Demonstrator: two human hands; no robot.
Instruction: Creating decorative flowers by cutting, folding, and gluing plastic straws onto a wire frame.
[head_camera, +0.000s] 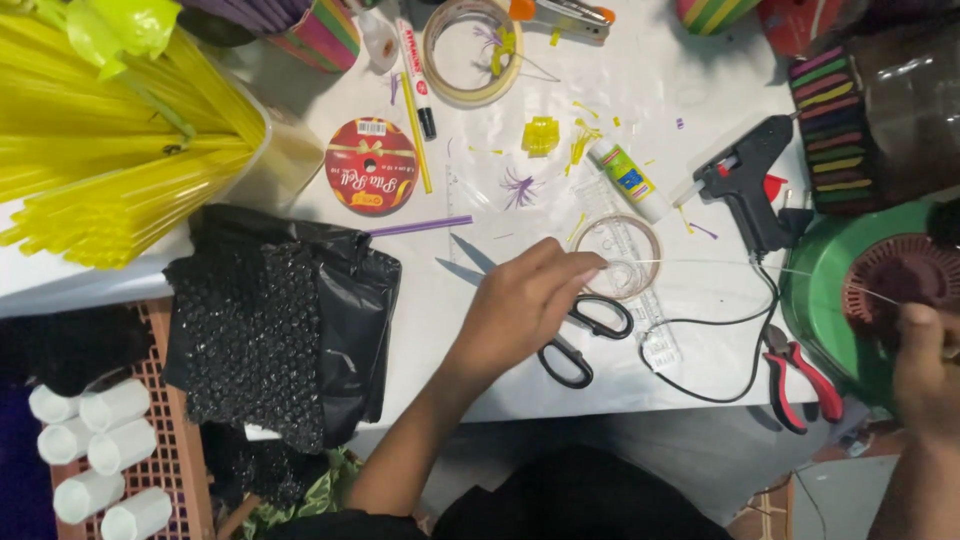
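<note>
White counter (640, 70) crowded with craft gear. A thin wire (720, 264) runs taut along the 9-to-3 line between both hands. Left hand (520, 305) pinches its 9 o'clock end, fingers (575, 268) closed on it, above black scissors (585, 335). Right hand (925, 370) sits at 3 o'clock by the brown disc (900, 275) on the green lid (820, 290); its grip cannot be told.

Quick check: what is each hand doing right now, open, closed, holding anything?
Left hand: fingers pinched shut on a thin wire, above the scissors.
Right hand: at the frame edge by the green basket; grip cannot be told.
</note>
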